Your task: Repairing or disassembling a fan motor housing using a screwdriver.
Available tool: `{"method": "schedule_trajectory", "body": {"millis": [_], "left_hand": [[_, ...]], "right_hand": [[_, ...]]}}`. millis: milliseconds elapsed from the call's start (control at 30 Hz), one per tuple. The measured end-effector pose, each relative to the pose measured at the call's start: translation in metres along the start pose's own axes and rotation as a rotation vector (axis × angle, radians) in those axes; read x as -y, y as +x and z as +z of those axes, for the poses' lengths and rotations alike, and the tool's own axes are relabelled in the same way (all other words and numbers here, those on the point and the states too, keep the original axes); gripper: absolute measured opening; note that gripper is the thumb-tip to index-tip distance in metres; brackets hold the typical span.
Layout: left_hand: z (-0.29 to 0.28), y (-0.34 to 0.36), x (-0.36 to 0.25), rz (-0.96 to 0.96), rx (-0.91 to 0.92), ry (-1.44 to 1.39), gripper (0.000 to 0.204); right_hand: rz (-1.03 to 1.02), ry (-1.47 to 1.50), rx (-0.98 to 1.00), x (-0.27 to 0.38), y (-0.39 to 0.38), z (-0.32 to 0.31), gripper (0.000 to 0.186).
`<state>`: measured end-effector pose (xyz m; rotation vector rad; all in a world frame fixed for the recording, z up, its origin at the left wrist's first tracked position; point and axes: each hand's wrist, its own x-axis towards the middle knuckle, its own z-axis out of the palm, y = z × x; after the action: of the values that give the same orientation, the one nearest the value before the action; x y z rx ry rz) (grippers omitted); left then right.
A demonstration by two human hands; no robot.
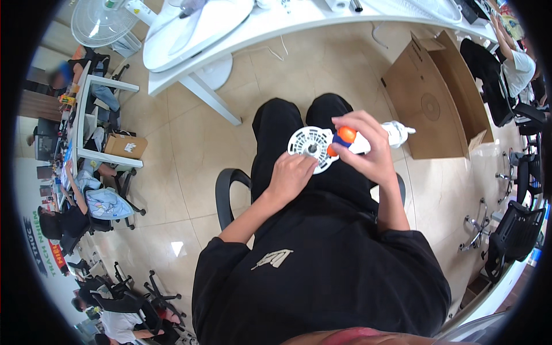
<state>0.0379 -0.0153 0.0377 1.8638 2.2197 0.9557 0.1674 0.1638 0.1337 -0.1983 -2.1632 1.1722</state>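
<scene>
Head view: the left hand (292, 177) steadies a white slotted plastic disc (309, 145) over the seated person's lap. The right hand (368, 150) grips a screwdriver (344, 138) with an orange-and-blue handle at the disc's hub. Judged: fastening is under way, not finished. A white motor housing (397, 132) projects behind.

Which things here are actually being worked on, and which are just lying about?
In use: white round part held by the left hand; orange-and-blue screwdriver in the right hand.
Lying about: cardboard box, white table, fan grille, chair.
</scene>
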Motion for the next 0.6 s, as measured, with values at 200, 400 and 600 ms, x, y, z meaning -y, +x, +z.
{"method": "schedule_trajectory", "body": {"millis": [200, 400, 600], "left_hand": [[0.006, -0.002, -0.001, 0.044, -0.075, -0.002, 0.012], [-0.024, 0.014, 0.014, 0.1, -0.246, -0.088, 0.014], [-0.073, 0.134, 0.062, -0.096, -0.475, -0.124, 0.007]], "right_hand": [[-0.007, 0.022, 0.016, -0.003, -0.002, 0.005, 0.039], [0.022, 0.063, -0.052, -0.01, -0.001, 0.004, 0.038], [0.094, 0.142, -0.137, -0.024, 0.004, 0.007, 0.037]]}}
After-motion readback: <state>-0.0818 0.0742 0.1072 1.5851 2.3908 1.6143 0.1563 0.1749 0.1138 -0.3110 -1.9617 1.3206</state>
